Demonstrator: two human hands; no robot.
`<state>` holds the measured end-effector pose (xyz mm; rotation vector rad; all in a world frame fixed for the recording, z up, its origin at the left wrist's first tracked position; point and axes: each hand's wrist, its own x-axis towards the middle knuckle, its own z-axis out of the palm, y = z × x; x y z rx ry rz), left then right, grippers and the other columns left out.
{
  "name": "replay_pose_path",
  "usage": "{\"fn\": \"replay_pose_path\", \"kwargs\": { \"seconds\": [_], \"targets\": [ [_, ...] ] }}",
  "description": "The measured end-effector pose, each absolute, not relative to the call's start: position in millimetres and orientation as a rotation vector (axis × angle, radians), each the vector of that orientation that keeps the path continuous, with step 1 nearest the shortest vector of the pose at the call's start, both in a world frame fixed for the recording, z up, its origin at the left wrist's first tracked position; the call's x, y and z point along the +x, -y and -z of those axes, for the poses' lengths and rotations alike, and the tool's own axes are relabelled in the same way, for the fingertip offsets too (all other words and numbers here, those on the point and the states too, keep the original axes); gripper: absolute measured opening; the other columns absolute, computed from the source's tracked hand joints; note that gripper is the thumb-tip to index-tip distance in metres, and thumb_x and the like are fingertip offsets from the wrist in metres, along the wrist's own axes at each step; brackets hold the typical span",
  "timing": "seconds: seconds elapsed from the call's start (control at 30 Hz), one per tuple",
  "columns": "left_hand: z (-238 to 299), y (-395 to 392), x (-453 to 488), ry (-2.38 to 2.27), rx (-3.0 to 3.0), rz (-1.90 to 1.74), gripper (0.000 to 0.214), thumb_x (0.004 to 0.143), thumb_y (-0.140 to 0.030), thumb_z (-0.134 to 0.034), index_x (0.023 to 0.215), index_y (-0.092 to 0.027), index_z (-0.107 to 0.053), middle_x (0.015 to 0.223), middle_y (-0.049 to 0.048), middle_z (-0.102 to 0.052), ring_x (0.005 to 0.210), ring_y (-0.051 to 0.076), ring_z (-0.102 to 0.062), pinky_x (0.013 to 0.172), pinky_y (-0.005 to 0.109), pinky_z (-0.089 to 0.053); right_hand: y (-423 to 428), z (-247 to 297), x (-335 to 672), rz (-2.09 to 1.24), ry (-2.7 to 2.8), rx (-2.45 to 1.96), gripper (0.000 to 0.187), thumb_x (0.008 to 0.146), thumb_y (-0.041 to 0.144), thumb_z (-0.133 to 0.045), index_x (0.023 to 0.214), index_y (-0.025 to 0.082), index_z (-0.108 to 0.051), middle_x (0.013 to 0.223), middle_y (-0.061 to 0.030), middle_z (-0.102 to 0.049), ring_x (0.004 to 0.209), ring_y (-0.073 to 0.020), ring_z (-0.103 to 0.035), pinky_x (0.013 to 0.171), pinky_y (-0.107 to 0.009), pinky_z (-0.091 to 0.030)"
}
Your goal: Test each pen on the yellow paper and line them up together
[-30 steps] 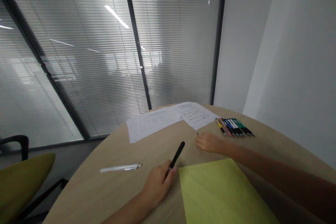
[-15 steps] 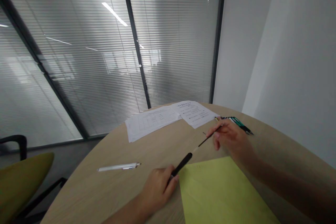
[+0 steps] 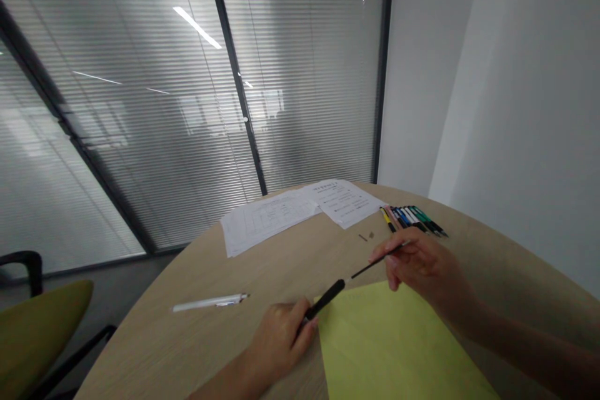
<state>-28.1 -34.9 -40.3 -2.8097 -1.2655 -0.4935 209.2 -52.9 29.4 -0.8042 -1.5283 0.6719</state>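
My left hand [image 3: 281, 337], low in the middle, is closed around a black pen barrel [image 3: 328, 297] that slants up to the right. A thin dark pen refill [image 3: 375, 264] is pinched between the fingers of my right hand [image 3: 424, 269]. Its pale lower end meets or nearly meets the barrel's upper end; I cannot tell whether it is inside. Under the barrel's upper part and my right hand lies a yellow sheet of paper [image 3: 389, 344]. Two small dark pieces [image 3: 366, 236], too small to name, rest on the table beyond my right fingers.
A white pen [image 3: 209, 302] lies on the round wooden table [image 3: 187, 350] at left. Printed white sheets [image 3: 272, 215] spread along the far edge. Several pens [image 3: 412, 219] lie in a row beyond my right hand. A green chair [image 3: 51, 331] stands at left.
My right hand has shifted slightly down and right, uncovering more of the pen row. The refill's end is a little closer to the barrel. My left hand stays nearly still; the view has shifted slightly.
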Motion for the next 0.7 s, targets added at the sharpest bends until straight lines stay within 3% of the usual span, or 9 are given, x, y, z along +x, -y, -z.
{"fn": "replay_pose_path", "kwargs": {
  "seconds": [0.23, 0.4, 0.57, 0.7],
  "targets": [
    [43.3, 34.0, -28.6, 1.119, -2.824, 0.491, 0.026, 0.084, -0.03, -0.027, 0.077, -0.018, -0.049, 0.056, 0.0035, -0.059, 0.051, 0.018, -0.057, 0.049, 0.025, -0.04, 56.0, -16.9, 200.5, -0.631, 1.83, -1.038, 0.008, 0.073, 0.022, -0.049, 0.077, 0.018, -0.056, 0.059, 0.0012, -0.058, 0.045, -0.0071, -0.052, 0.046, -0.02, -0.043],
    [42.1, 35.1, -28.7, 1.251, -2.801, 0.562, 0.03, 0.085, -0.032, -0.025, 0.078, -0.019, -0.05, 0.058, 0.0031, -0.06, 0.053, 0.017, -0.057, 0.051, 0.025, -0.041, 33.4, -9.9, 209.7, -0.421, 2.045, -1.054, 0.022, 0.071, 0.017, -0.051, 0.093, 0.019, -0.056, 0.084, -0.0028, -0.062, 0.057, -0.008, -0.053, 0.051, -0.02, -0.044],
    [39.9, 31.4, -29.6, 1.485, -2.795, 0.67, 0.035, 0.086, -0.033, -0.022, 0.081, -0.017, -0.052, 0.06, 0.0039, -0.061, 0.057, 0.018, -0.058, 0.054, 0.025, -0.042, -21.1, 2.3, 238.3, 0.255, 2.218, -1.258, 0.015, 0.076, 0.016, -0.047, 0.083, 0.016, -0.061, 0.093, -0.0079, -0.061, 0.091, -0.0191, -0.05, 0.078, -0.034, -0.039],
    [40.2, 29.4, -30.2, 1.554, -2.774, 0.694, 0.038, 0.086, -0.035, -0.021, 0.084, -0.016, -0.053, 0.062, 0.0044, -0.062, 0.06, 0.019, -0.059, 0.055, 0.026, -0.043, -54.9, 15.7, 245.5, 0.57, 2.411, -1.46, 0.015, 0.076, 0.017, -0.05, 0.075, 0.014, -0.065, 0.09, -0.0109, -0.061, 0.091, -0.0224, -0.049, 0.078, -0.036, -0.033]
  ]
}}
